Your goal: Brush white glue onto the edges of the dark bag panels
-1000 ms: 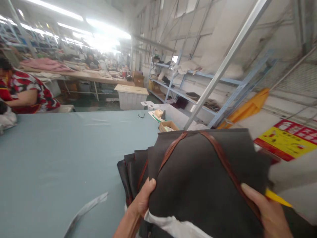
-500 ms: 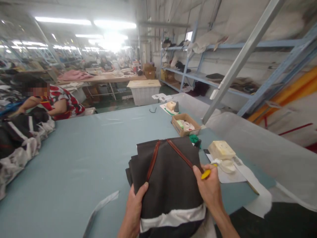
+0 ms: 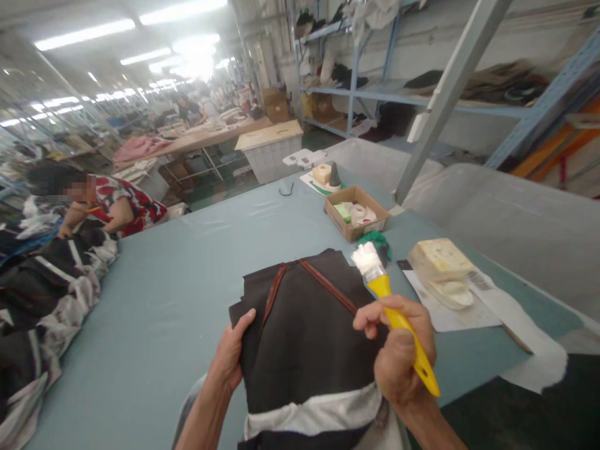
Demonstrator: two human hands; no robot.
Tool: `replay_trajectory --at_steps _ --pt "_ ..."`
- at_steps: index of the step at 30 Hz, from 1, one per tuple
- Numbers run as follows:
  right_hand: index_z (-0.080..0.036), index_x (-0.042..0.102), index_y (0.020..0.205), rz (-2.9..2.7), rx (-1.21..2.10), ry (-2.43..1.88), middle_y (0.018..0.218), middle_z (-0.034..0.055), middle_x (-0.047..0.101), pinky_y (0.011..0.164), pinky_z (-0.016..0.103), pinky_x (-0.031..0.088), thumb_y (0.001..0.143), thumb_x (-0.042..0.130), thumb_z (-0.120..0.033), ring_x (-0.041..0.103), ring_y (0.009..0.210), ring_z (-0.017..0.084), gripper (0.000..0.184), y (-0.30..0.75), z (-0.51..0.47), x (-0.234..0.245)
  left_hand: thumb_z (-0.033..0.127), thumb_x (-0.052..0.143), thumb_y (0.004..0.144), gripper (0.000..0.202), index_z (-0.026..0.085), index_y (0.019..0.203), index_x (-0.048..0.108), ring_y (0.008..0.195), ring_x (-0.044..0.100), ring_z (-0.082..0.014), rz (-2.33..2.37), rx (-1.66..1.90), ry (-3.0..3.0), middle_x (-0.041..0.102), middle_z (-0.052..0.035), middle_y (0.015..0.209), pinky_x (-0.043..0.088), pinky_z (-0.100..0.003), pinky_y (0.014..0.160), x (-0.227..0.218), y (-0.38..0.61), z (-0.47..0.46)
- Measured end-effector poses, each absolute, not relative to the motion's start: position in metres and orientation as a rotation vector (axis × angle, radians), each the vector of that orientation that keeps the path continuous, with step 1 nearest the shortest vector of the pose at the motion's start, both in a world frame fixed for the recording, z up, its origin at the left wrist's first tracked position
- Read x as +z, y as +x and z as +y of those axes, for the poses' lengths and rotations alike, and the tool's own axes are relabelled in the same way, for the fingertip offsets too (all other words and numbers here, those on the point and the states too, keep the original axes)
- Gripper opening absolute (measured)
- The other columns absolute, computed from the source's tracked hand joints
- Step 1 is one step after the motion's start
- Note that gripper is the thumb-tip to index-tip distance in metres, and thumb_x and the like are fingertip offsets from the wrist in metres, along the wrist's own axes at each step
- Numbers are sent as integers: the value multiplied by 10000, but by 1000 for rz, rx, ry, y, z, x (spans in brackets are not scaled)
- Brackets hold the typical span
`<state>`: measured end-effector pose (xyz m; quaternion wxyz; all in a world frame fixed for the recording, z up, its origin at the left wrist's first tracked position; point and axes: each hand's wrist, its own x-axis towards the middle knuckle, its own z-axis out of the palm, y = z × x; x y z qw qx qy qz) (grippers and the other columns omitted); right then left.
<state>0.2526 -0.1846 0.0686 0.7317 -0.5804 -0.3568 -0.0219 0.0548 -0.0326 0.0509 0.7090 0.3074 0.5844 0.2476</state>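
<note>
A stack of dark fabric pieces (image 3: 309,337) with two slanting reddish-brown strips and a white band lies in front of me on the table. My left hand (image 3: 233,350) grips its left edge, thumb on top and fingers hidden beneath. In my right hand (image 3: 405,350) is a paintbrush (image 3: 385,290) with a yellow handle, its pale bristles pointing up and away above the stack's right corner. The right fingers are wrapped round the handle. To the right, a yellowish block-shaped container (image 3: 440,259) sits on a white sheet (image 3: 473,320).
The blue-green table (image 3: 154,312) spreads to the left, where a co-worker (image 3: 134,200) bends over heaped dark and white garments (image 3: 51,287). Beyond my stack stand a cardboard box (image 3: 356,215) of small items and a dark cone (image 3: 334,176). A slanted metal post (image 3: 440,119) rises at the right.
My right hand has come off the stack's right edge and turned, so the brush now points up and away. My left hand still holds the left edge. The view has tilted downward.
</note>
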Motion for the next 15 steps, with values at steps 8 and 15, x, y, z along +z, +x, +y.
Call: replay_trajectory --at_steps 8,15 --pt "-230 568 1079 -717 -54 -1494 719 -26 617 486 231 447 1047 487 -504 572 579 135 287 258 -172 63 169 651 900 267 75 1138 730 724 803 -294 1340 534 578 818 -150 812 686 -399 750 55 52 -28" --pt "-225 706 977 -851 -423 -1845 830 20 752 669 279 587 1015 606 -365 719 737 175 176 258 -168 82 421 815 750 467 211 1159 736 925 801 -383 1387 428 468 834 -92 863 689 -487 792 23 27 -27"
